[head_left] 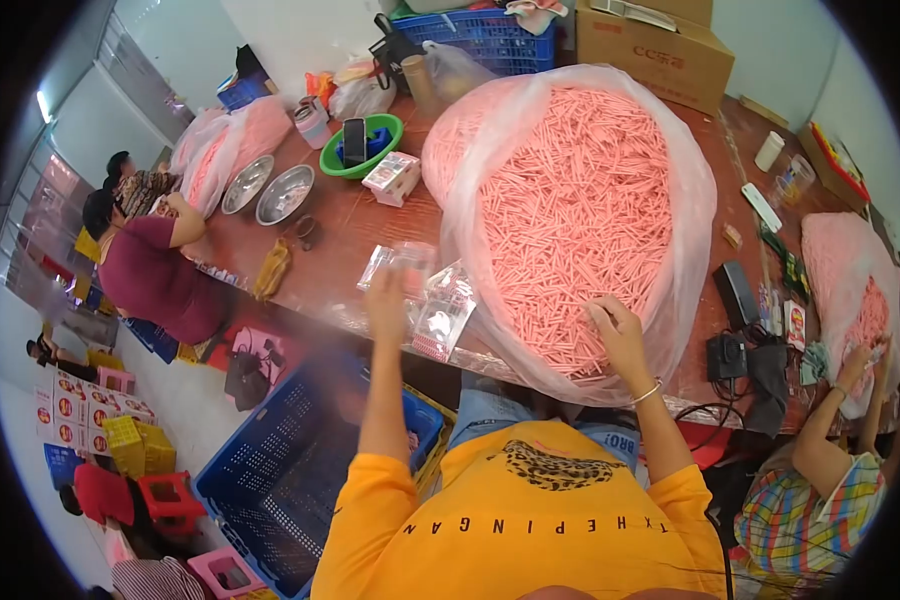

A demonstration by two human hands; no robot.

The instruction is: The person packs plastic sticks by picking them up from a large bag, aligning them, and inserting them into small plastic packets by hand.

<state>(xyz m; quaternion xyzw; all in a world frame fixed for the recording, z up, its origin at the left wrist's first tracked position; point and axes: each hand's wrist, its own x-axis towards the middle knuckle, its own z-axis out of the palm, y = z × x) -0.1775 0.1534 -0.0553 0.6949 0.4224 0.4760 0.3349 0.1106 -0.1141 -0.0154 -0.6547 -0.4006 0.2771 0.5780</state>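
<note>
Hands – L (pixel 386 298) nr pkts (pixel 444 312), can't tell grip, R (pixel 615 328) narrow on sticks (pixel 570 200) – bag rim (pixel 695 190) around

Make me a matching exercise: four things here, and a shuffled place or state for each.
1. Bare right hand
2. Round green plastic bowl
3. Large blue plastic crate
4. Brown cardboard box

A. Below tabletop level, to the left
B. Holding a dark phone
C. At the far side of the reddish-brown table
D. Touching thin pink sticks

Pairs: 1-D, 2-B, 3-A, 4-C
</note>
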